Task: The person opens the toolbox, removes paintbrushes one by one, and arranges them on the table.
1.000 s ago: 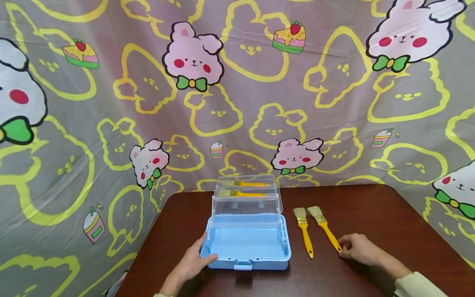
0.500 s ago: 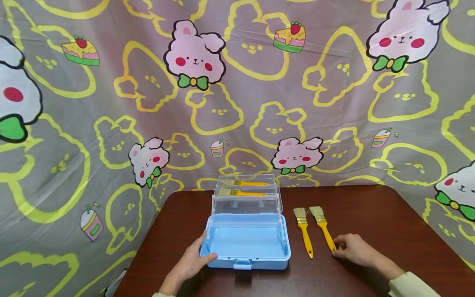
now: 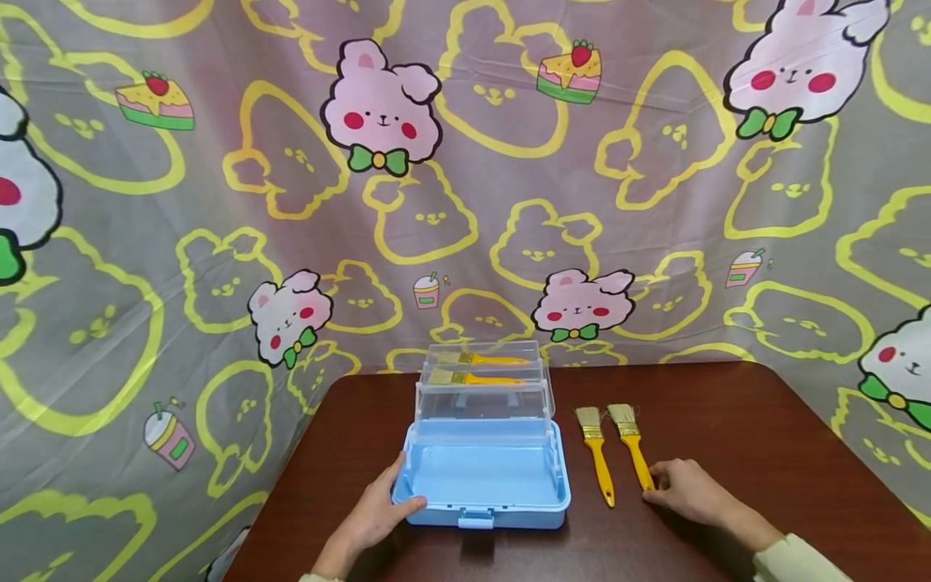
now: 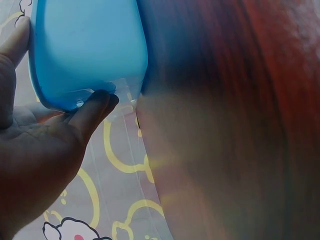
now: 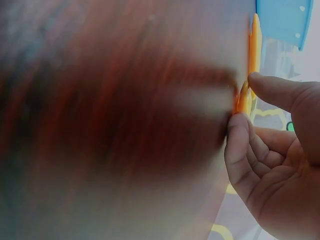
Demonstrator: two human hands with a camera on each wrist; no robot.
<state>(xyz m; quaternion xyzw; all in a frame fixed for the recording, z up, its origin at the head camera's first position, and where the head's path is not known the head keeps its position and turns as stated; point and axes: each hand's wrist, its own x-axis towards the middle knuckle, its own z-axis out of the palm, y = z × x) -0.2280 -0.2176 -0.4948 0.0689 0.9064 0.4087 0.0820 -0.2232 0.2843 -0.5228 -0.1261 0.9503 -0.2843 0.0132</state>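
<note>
A light blue toolbox (image 3: 516, 518) stands on the table with its clear lid and trays (image 3: 480, 402) raised at the back. My left hand (image 3: 374, 508) holds its left front corner, thumb at the front and fingers along the side wall (image 4: 92, 50). To the right of the box lie two paintbrushes with yellow handles, bristles pointing away. My right hand (image 3: 687, 489) pinches the handle end of the right paintbrush (image 3: 635, 453) between thumb and fingers. Just left of it, the other paintbrush (image 3: 599, 459) lies untouched. The toolbox's blue bottom compartment holds nothing.
Two more paintbrushes, one upper (image 3: 500, 360) and one lower (image 3: 502, 381), lie crosswise in or behind the clear trays. The dark brown table (image 3: 727, 420) has a patterned cloth (image 3: 509, 186) hanging behind it and along the sides.
My right hand has moved a little left, swinging the right paintbrush's handle end with it, so that brush now lies nearly parallel to the other. The left hand and toolbox have stayed put.
</note>
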